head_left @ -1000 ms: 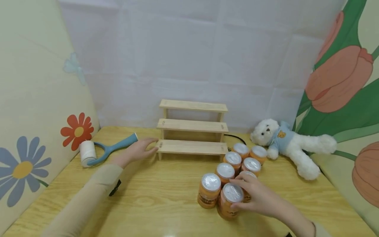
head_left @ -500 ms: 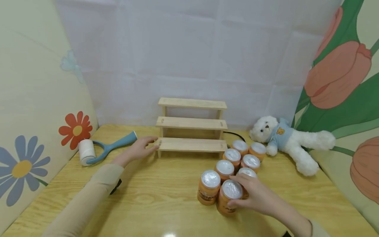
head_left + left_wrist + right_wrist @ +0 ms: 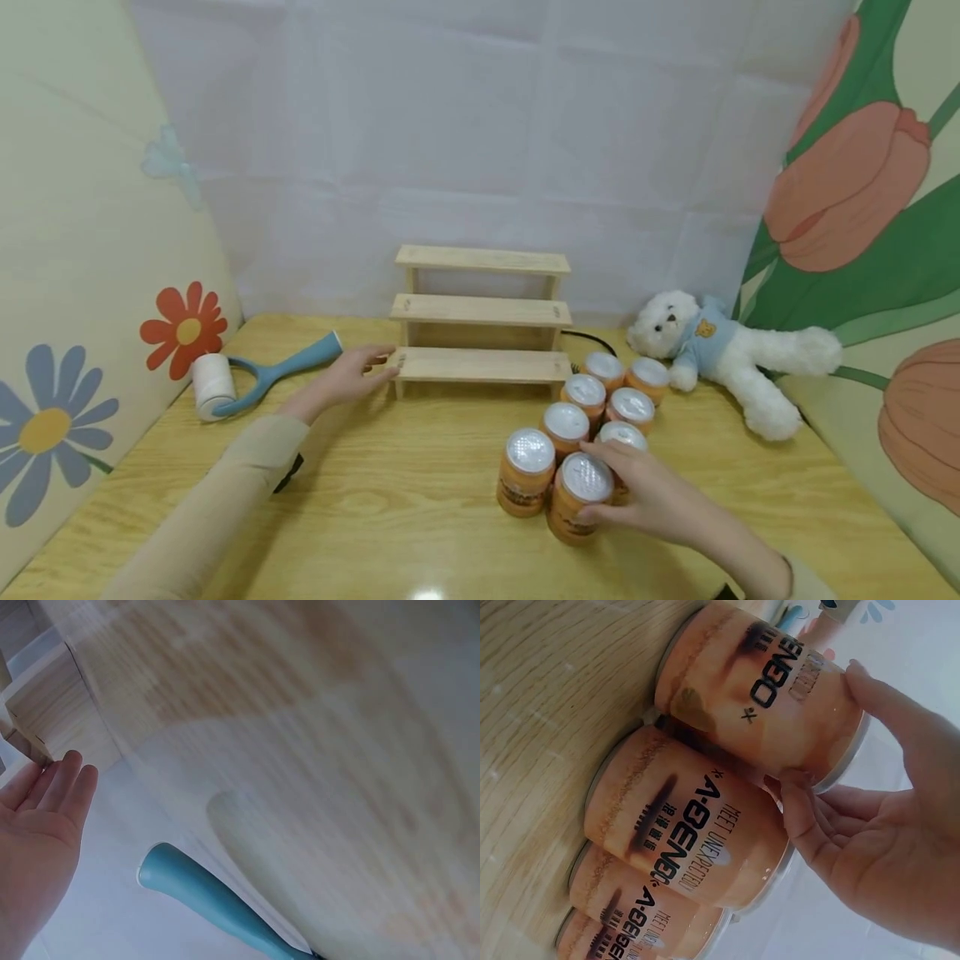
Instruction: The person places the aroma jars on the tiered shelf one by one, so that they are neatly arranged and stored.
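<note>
Near the front of the wooden table, my right hand grips an orange can with a silver lid by its upper part. The right wrist view shows thumb and fingers on either side of the can near its lid, the fingertips between it and a neighbouring can. My left hand is at the left end of the lowest step of a three-tier wooden stand. In the left wrist view, nearly straight fingers touch the stand's edge; the thumb is mostly hidden.
Several more orange cans stand close together in two rows behind the gripped one. A white plush bear in a blue top lies at right. A blue-handled roller with a white head lies at left. A black cable runs behind the stand.
The camera's view has shifted slightly. My right hand keeps its grip on the front can, and my left hand stays at the stand's end. No object has visibly moved on the table.
</note>
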Tool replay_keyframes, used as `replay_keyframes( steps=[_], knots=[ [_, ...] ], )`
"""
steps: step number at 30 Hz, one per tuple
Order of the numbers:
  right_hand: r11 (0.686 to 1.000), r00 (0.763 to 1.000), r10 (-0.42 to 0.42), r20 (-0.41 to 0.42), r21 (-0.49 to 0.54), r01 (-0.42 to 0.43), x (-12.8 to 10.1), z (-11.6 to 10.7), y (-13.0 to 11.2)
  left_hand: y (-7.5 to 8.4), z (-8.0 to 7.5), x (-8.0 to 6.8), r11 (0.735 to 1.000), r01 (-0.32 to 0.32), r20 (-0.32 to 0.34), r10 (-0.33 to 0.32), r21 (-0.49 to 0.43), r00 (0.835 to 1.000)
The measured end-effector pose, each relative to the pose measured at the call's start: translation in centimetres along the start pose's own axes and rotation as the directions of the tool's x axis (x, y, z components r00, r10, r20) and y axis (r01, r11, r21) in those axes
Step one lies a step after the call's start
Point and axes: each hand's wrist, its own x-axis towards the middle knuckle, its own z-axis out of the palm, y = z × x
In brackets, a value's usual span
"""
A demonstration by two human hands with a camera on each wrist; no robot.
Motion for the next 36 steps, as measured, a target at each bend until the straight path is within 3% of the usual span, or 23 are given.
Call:
replay_keyframes(
  steps=[11, 21, 29, 36],
  knots=[
    [0.997, 0.997, 0.082, -0.01, 0.003, -0.082, -0.3, 0.2, -0.6, 0.0, 0.2, 0.0, 1.0, -0.011, -0.003, 0.011, -0.004, 1.0],
    [0.994, 0.988, 0.112, -0.105, 0.034, -0.109, -0.2, 1.0, -1.1, 0.0, 0.1, -0.1, 1.0, 0.012, 0.008, -0.012, -0.003, 1.0],
    [0.997, 0.985, 0.074, -0.154, 0.039, -0.069, 0.0, 0.7, -0.7, -0.2, 0.0, 0.2, 1.0, 0.003, -0.015, -0.004, -0.008, 1.0],
    [0.992, 0.988, 0.077, -0.134, 0.105, -0.063, -0.6, -0.5, -0.6, -0.1, 0.1, -0.1, 1.0, -0.01, -0.009, 0.01, 0.011, 1.0]
  ],
)
